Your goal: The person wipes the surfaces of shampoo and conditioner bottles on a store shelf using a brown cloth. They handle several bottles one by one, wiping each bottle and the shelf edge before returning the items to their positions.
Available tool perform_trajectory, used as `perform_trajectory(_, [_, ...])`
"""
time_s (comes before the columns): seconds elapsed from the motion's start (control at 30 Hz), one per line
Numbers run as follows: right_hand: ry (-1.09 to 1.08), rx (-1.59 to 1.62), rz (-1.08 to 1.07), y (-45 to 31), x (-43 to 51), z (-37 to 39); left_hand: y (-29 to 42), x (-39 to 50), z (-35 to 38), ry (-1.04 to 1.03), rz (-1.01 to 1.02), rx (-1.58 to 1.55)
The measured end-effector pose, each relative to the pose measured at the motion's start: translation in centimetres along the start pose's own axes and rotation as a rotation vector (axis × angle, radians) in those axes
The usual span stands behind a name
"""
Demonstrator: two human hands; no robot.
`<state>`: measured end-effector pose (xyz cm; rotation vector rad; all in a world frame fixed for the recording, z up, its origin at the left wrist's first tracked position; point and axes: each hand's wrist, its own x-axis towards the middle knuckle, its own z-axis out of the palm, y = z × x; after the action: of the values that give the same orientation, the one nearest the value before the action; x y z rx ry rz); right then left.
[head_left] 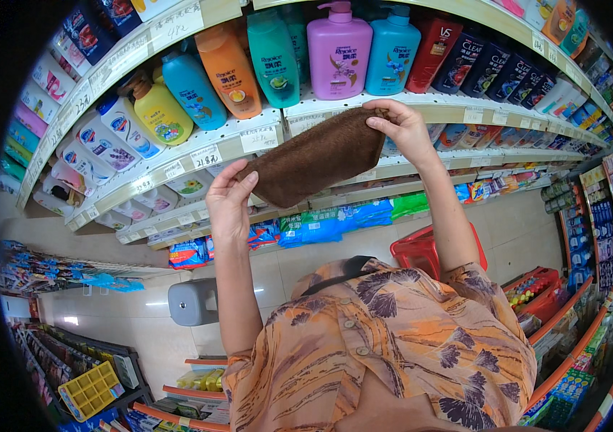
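A folded brown cloth (320,154) is stretched between my two hands in front of the shelves. My left hand (232,197) pinches its left end between thumb and fingers. At the upper right corner, my right hand (406,129) grips the other end. Just beyond the cloth, a white perforated shelf (333,103) holds a pink Rejoice pump bottle (338,54), a blue Rejoice pump bottle (394,51), a green bottle (274,59) and an orange bottle (228,70). The cloth hides part of the shelf edge and the lower shelves.
Handwritten price tags (206,157) line the shelf edges. Blue detergent bags (333,220) lie along the bottom. On the tiled floor stand a red basket (414,245) by my right arm and a grey stool (193,302) to the left. Racks with orange edges (571,353) curve behind on the right.
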<state>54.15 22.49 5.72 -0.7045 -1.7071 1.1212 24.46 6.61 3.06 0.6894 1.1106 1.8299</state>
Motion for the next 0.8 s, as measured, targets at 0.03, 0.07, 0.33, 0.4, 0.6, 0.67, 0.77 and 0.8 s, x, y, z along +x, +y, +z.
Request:
perform_trajectory(0.03, [0.006,-0.11,-0.026,-0.1,-0.1,0.0,0.1,-0.1,0.1,-0.023,0.005,-0.007])
perform_trajectory(0.07, [0.014,-0.227,-0.06,-0.2,-0.1,0.0,0.1,-0.1,0.1,-0.029,0.011,-0.01])
perform_trajectory(0.33, [0.031,-0.195,-0.102,0.2,-0.5,-0.3,0.5,-0.4,0.5,-0.063,0.122,0.178])
perform_trajectory(0.4, [0.056,-0.044,-0.095,0.6,-0.4,-0.3,0.5,-0.4,0.6,-0.056,0.136,0.221])
perform_trajectory(0.6, [0.018,0.178,0.019,0.6,-0.5,-0.2,0.6,-0.2,0.5,-0.006,0.076,0.137])
perform_trajectory(0.67, [-0.006,0.075,0.07,0.2,-0.8,-0.3,0.8,-0.3,0.2,-0.019,0.076,0.126])
perform_trajectory(0.77, [-0.046,-0.057,0.031,-0.3,-1.1,-0.3,1.0,-0.5,-0.3,-0.018,0.067,0.097])
perform_trajectory(0.8, [-0.041,-0.089,0.03,-0.5,-1.2,-0.2,1.1,-0.5,-0.3,-0.014,0.065,0.082])
